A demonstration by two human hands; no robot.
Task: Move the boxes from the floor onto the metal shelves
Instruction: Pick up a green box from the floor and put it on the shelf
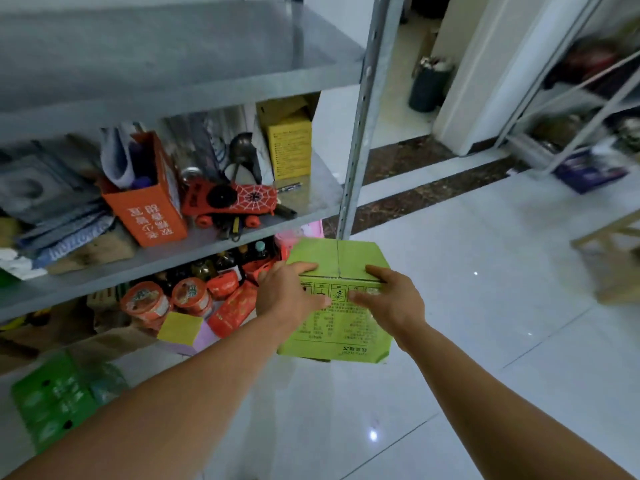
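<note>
A light green cardboard box [337,327] with black print is on the white tiled floor beside the shelf's front right post. My left hand [289,292] grips its left upper edge, thumb over the top. My right hand [389,299] grips the right upper edge in the same way. The metal shelves [180,64] stand to the left; the top board in view is bare, the middle board [308,199] is crowded. A darker green box [55,400] lies on the floor at the lower left.
An orange box [149,202], a red spider-web toy [235,199] and a yellow box [289,147] fill the middle shelf. Red noodle cups [166,299] and bottles sit below. A dark bin [427,84], a second rack [581,109] and a wooden stool [613,261] stand right.
</note>
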